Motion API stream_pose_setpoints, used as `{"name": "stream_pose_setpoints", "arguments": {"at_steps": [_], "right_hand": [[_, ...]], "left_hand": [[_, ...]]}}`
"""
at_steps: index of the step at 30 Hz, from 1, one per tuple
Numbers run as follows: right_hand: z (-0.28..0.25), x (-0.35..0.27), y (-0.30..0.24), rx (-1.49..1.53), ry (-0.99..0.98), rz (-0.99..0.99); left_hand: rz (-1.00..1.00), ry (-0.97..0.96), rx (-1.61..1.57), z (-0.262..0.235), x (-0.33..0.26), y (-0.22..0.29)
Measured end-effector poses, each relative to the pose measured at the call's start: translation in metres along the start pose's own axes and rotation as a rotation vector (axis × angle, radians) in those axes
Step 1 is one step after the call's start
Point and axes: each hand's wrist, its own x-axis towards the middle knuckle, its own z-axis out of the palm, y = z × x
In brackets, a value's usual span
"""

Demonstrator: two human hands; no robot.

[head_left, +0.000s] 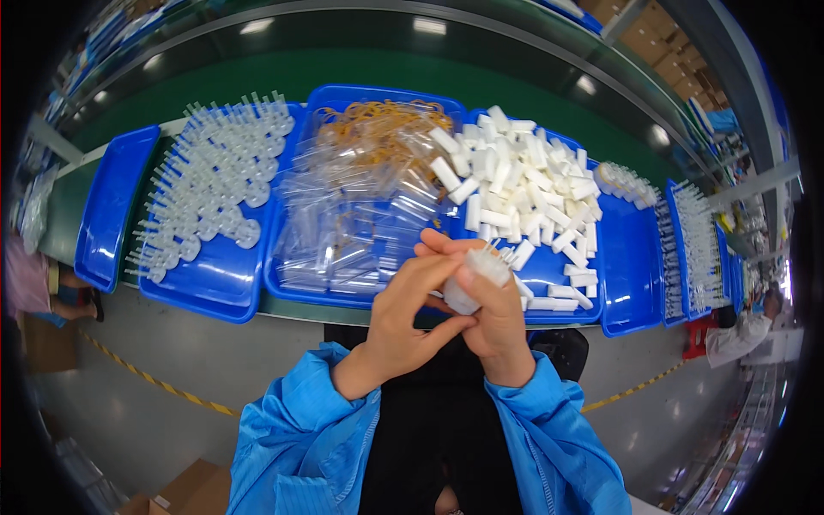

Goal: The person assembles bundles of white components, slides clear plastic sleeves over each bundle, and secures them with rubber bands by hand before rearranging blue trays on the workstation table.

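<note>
Just in front of the trays, my left hand [403,313] and my right hand [500,322] meet around a translucent white round plastic part [489,267] with several thin prongs sticking out of its top. My right thumb presses along its side. The left fingers curl over its far side, and the left thumb lies below it. Where the fingers overlap, some of the part is hidden. Right behind my hands lies a blue tray [596,283] heaped with short white blocks [524,172].
A middle blue tray [296,129] holds clear plastic tubes [330,215] and a tangle of orange bands [386,116]. Rows of clear stemmed round parts [210,189] stand at left, beside another blue tray [116,206]. More stemmed parts [699,240] stand at right. Other people sit at both sides.
</note>
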Motion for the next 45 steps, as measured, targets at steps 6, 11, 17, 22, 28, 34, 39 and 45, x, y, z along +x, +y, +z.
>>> {"name": "stream_pose_setpoints", "arguments": {"at_steps": [6,11,17,22,28,34,39,45], "right_hand": [[0.013,0.005,0.01,-0.304,-0.183,0.046],[0.027,0.032,0.011,-0.218,-0.298,0.014],[0.035,0.06,0.043,-1.316,-0.468,-0.474],[0.037,0.06,0.052,-1.563,-0.403,-0.685],[0.047,0.055,0.038,-1.779,-0.511,-0.641],[0.044,0.051,0.024,-1.635,-0.472,-0.423],[0.019,0.052,0.007,-1.423,-0.341,-0.4],[-0.019,0.038,-0.017,-0.35,-0.16,-0.156]], "left_hand": [[0.124,-0.086,0.144,-0.037,0.007,0.009],[-0.092,0.041,-0.273,-0.061,-0.014,0.002],[-0.098,0.196,-0.499,-0.091,-0.01,0.022],[-0.23,0.125,-0.455,-0.097,-0.015,0.02],[-0.262,0.183,-0.625,-0.1,-0.013,0.004],[-0.249,0.309,-0.612,-0.106,-0.004,-0.007],[-0.271,0.32,-0.607,-0.102,-0.001,-0.006],[-0.344,0.294,-0.636,-0.083,0.002,0.002]]}}
